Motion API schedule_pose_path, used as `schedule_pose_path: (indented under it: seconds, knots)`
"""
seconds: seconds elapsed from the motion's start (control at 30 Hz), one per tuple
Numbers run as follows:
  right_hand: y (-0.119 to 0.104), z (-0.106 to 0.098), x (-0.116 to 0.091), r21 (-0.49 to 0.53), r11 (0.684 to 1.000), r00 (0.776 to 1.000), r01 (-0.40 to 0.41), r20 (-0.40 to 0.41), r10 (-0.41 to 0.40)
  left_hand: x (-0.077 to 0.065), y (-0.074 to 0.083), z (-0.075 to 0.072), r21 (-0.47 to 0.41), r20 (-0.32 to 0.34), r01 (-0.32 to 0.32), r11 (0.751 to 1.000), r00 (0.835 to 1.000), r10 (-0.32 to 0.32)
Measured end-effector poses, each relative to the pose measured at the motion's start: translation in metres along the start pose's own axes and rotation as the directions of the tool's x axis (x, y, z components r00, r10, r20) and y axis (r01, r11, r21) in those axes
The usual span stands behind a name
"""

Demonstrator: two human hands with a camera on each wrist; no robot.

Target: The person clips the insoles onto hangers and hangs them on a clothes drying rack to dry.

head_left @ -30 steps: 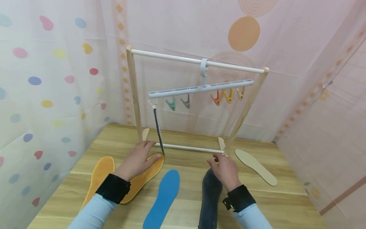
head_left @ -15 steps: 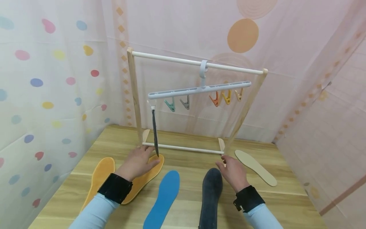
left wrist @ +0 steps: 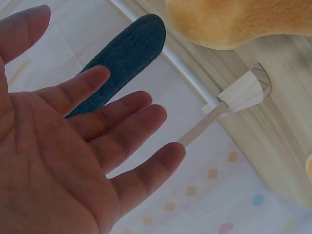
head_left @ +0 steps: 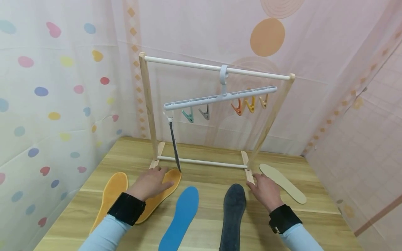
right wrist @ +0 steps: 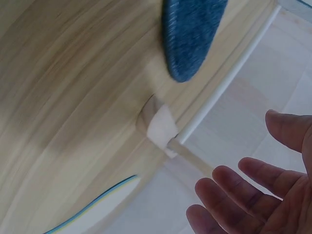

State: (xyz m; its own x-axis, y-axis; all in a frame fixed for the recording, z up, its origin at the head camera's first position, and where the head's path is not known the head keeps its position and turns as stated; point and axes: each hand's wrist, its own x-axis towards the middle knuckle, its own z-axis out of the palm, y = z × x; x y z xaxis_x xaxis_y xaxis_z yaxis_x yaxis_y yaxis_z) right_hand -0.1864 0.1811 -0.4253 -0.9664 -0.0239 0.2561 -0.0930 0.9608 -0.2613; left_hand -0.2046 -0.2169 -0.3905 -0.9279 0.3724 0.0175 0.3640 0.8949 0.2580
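My left hand (head_left: 150,183) hovers over an orange insole (head_left: 168,184), its fingers spread and empty in the left wrist view. The right hand (head_left: 265,191) is beside the rack's right wooden foot (head_left: 249,176), holding nothing. Between the hands lie a blue insole (head_left: 182,216) and a dark grey insole (head_left: 233,212). A second dark insole (head_left: 175,146) dangles edge-on from a white clip (head_left: 170,119) at the left end of a pale blue hanger (head_left: 201,101). That hanger hooks over the white top rod (head_left: 188,64) of a wooden drying rack (head_left: 147,108).
Free clips hang along the hanger: green (head_left: 188,115), grey (head_left: 205,112), orange (head_left: 237,107), yellow (head_left: 250,104) and beige (head_left: 263,101). Another orange insole (head_left: 113,191) lies far left, a cream one (head_left: 282,183) at right. Patterned curtains (head_left: 62,87) stand behind the wooden table (head_left: 201,177).
My right hand has moved right, off the dark grey insole to the rack's right foot. The left hand has drawn slightly back toward me. The hanging insole sways a little.
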Motion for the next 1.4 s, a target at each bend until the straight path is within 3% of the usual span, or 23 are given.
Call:
schedule_pose_path:
  seconds: [0.37,0.77,1.4]
  knots:
    - [0.029,-0.005,-0.007,-0.051,0.999,0.998,-0.02,0.053,0.022,-0.002,-0.002,0.002,-0.029,0.011,-0.025,0.999,1.0,0.026]
    - [0.055,-0.007,-0.011,-0.106,0.993,0.994,-0.061,0.079,0.069,0.004,0.0,0.008,-0.049,0.053,-0.012,0.999,0.998,0.015]
    - [0.099,-0.018,0.007,-0.117,0.981,0.964,-0.157,0.196,0.178,0.009,0.0,0.015,-0.085,0.093,-0.015,0.996,0.995,0.023]
